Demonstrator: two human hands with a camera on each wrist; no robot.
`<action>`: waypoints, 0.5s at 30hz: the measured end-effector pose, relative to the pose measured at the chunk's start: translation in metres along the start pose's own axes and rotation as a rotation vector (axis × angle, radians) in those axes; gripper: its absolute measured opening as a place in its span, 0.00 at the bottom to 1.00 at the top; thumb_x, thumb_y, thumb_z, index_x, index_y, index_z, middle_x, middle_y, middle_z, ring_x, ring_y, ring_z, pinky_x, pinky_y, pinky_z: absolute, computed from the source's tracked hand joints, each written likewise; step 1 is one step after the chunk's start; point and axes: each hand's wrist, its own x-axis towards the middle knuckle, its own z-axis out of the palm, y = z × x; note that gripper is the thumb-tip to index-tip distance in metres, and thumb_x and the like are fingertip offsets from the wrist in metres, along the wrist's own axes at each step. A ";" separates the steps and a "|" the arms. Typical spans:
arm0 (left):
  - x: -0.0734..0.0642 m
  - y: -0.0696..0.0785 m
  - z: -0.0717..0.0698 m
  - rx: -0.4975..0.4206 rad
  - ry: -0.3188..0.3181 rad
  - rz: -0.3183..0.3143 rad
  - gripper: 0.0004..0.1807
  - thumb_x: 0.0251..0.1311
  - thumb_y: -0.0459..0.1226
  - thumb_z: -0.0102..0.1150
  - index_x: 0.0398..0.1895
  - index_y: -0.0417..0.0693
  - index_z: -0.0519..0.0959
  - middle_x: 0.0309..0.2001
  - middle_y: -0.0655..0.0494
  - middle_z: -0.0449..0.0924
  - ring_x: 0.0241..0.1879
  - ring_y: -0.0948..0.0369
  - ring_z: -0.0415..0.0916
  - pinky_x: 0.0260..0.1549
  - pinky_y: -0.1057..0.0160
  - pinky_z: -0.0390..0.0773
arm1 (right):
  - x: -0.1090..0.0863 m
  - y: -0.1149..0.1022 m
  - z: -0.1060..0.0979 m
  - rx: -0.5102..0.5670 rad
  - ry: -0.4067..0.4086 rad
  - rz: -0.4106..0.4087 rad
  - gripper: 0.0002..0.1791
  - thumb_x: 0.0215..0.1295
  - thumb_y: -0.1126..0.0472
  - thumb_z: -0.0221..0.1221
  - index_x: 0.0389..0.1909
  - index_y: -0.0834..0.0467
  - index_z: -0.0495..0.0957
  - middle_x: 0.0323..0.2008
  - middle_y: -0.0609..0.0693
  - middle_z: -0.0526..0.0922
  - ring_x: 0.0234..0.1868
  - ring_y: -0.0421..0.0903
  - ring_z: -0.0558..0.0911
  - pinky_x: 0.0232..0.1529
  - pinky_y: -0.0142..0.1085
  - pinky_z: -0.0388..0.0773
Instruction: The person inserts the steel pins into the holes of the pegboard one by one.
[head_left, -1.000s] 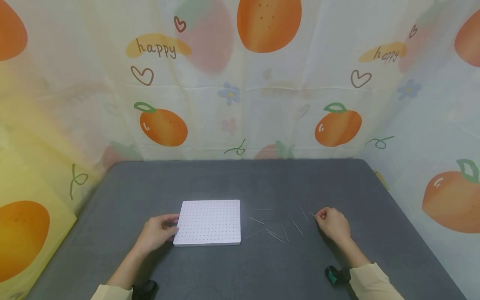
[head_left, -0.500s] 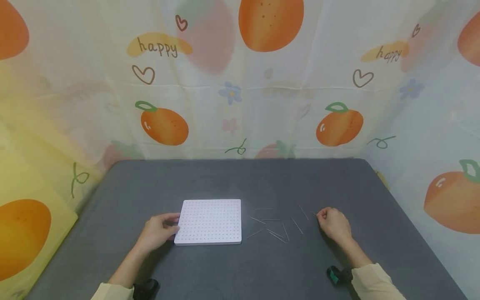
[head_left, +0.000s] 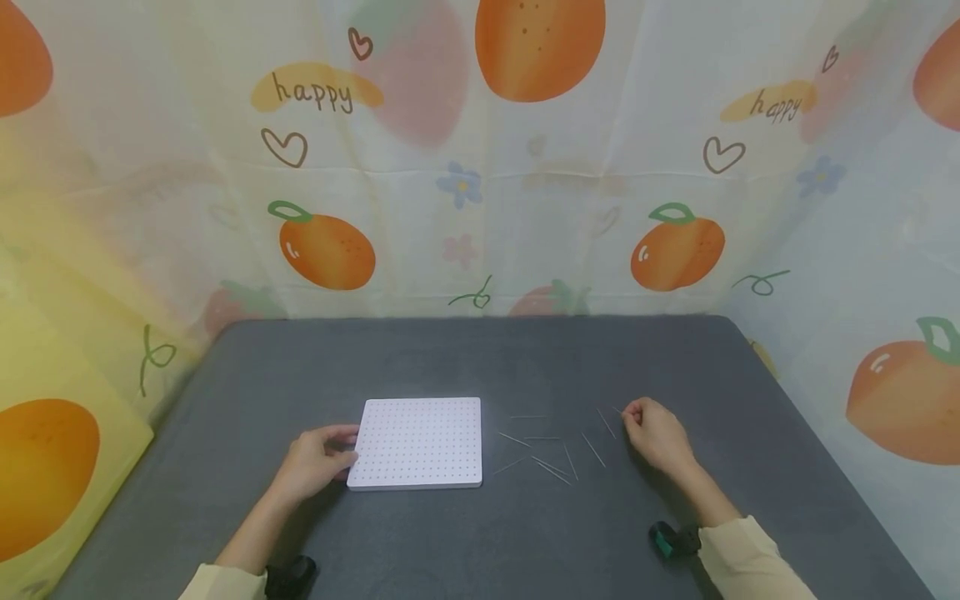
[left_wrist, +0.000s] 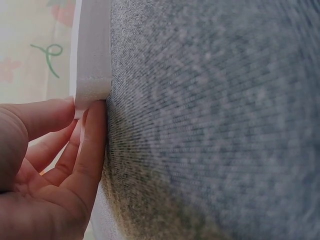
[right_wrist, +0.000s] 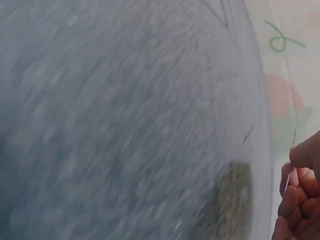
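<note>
A white pegboard with rows of small holes lies flat on the grey table. My left hand holds its left edge; in the left wrist view the thumb is on the edge of the board, the fingers against its side. To the right, my right hand pinches a thin metal needle between thumb and fingertips. In the right wrist view its tip sticks out past the thumb, above the table. Several similar needles lie scattered between board and right hand.
The grey cloth-covered table ends at a fruit-print curtain behind and at both sides. Dark wrist devices sit below each hand, by cream sleeves.
My right hand has moved up and slightly left, the needle going with it. The left hand and the pegboard stay where they were.
</note>
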 end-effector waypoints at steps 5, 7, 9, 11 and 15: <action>0.001 -0.001 0.001 0.001 0.000 0.006 0.24 0.54 0.30 0.59 0.56 0.38 0.71 0.48 0.42 0.77 0.33 0.60 0.78 0.27 0.64 0.80 | 0.005 -0.013 0.001 0.041 -0.012 -0.020 0.08 0.60 0.64 0.53 0.34 0.66 0.76 0.23 0.51 0.75 0.20 0.42 0.68 0.21 0.34 0.64; 0.001 -0.002 0.001 -0.001 0.000 0.007 0.24 0.53 0.30 0.59 0.56 0.37 0.72 0.47 0.42 0.77 0.32 0.60 0.78 0.27 0.64 0.79 | 0.007 -0.018 0.002 0.054 -0.015 -0.028 0.08 0.60 0.65 0.53 0.34 0.66 0.75 0.23 0.52 0.76 0.19 0.42 0.68 0.21 0.34 0.64; 0.002 -0.003 0.001 0.000 -0.003 0.005 0.24 0.53 0.30 0.59 0.56 0.37 0.72 0.47 0.42 0.77 0.32 0.60 0.78 0.27 0.63 0.79 | 0.009 -0.022 0.003 0.064 -0.014 -0.030 0.07 0.60 0.65 0.53 0.35 0.66 0.75 0.24 0.52 0.76 0.20 0.42 0.70 0.21 0.34 0.65; 0.002 -0.003 0.001 0.000 -0.006 0.001 0.24 0.53 0.30 0.59 0.56 0.38 0.72 0.47 0.42 0.77 0.32 0.61 0.78 0.27 0.63 0.79 | 0.011 -0.027 0.003 0.084 -0.019 -0.032 0.07 0.61 0.64 0.53 0.35 0.65 0.75 0.26 0.52 0.76 0.23 0.43 0.71 0.23 0.35 0.67; 0.002 -0.003 0.000 -0.004 -0.011 -0.001 0.24 0.53 0.30 0.59 0.56 0.38 0.71 0.48 0.42 0.77 0.32 0.61 0.78 0.27 0.63 0.80 | 0.015 -0.037 0.004 0.126 -0.021 -0.042 0.07 0.62 0.64 0.52 0.35 0.64 0.75 0.27 0.52 0.76 0.26 0.45 0.73 0.28 0.37 0.69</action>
